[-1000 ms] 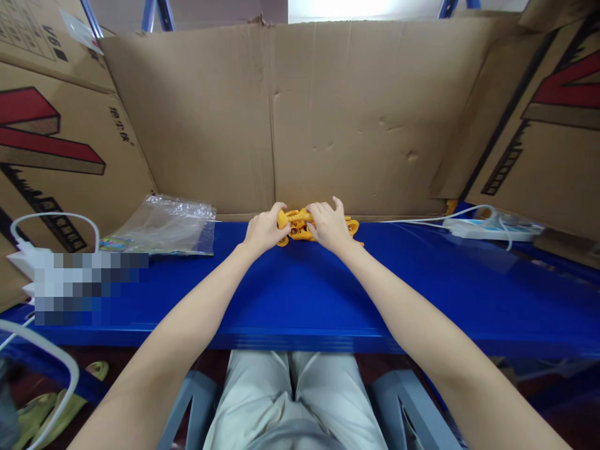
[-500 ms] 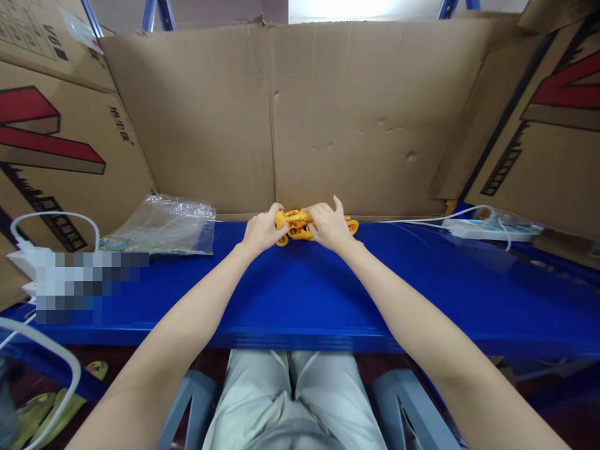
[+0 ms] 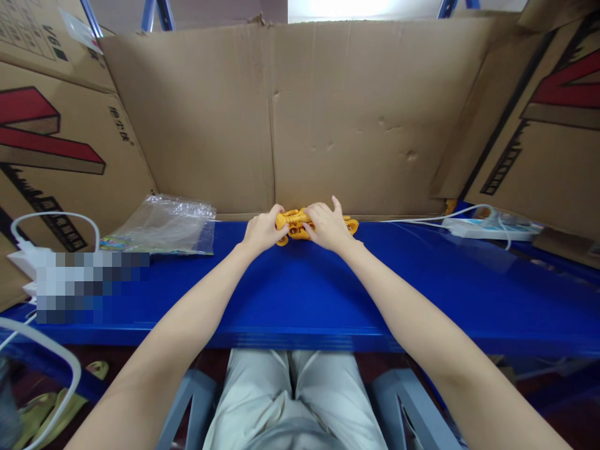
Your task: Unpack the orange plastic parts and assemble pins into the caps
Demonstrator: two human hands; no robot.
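Observation:
A yellow plastic toy with round wheel-like parts rests at the back of the blue table, close to the cardboard wall. My left hand grips its left end, thumb and fingers closed around it. Over its middle and right part lies my right hand, holding it between thumb and fingers, with one finger raised. Part of the toy is covered by my right hand, and a round piece shows beyond the wrist. Its exact kind is too small to make out.
A clear plastic bag lies left of my hands. Far left are a white charger with cables and a blurred patch. A white power strip lies at the right. Cardboard walls in the blue table behind and at both sides.
Almost nothing differs. My right thumb and fingers have shifted very slightly on the toy, while the left hand keeps its place.

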